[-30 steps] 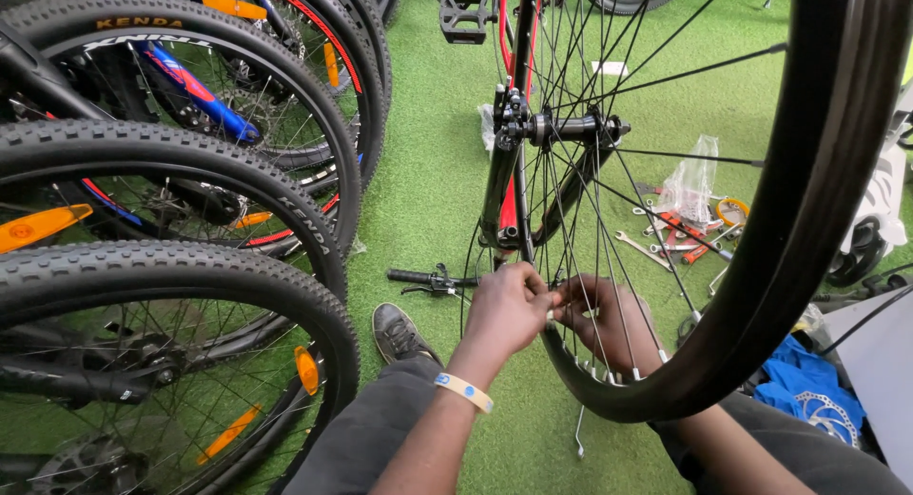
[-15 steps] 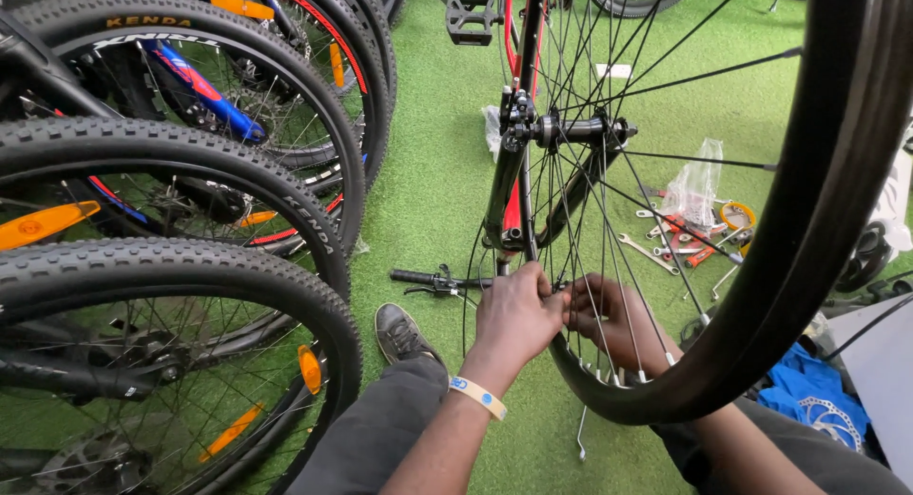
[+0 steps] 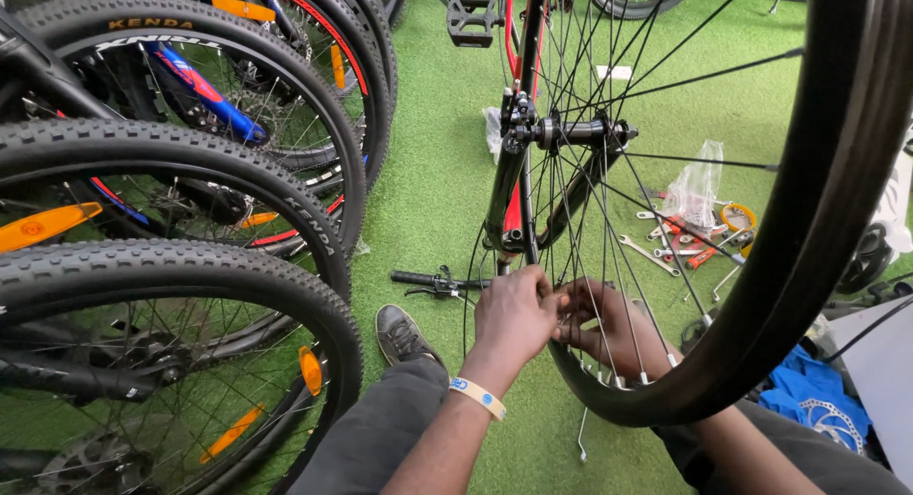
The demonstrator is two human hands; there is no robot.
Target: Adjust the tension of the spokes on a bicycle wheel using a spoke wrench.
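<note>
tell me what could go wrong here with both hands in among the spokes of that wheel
1. The left hand and right hand sit among the thin metal spokes of the black-tyred bicycle wheel; if the wheel turned, fingers might get pinched.
2. A loose silver spoke lies on the green artificial turf by the person's black shoe, and could be stepped on or bent.
</note>
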